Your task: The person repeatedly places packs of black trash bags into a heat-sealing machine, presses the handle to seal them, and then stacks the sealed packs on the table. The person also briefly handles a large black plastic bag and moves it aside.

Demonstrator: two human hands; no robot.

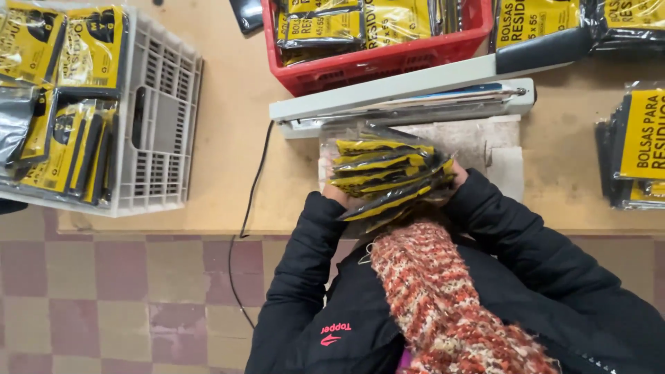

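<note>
A grey crate [166, 111] at the left end of the table [235, 138] keeps yellow-and-black packs standing on edge. Nearer the middle, the left hand [334, 194] and the right hand [458, 174] press in from either side on a clear bag of stacked packs [388, 176] — squeezed upright so its open mouth faces the white heat sealer [388, 97] just beyond. A red crate [374, 62] sits behind it, with loose packs [634, 145] at the far right

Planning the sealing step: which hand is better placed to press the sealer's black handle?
Probably the right hand: the sealer has its black handle on that side. Both hands grip the bundle of packets; the left hand is farther.
</note>
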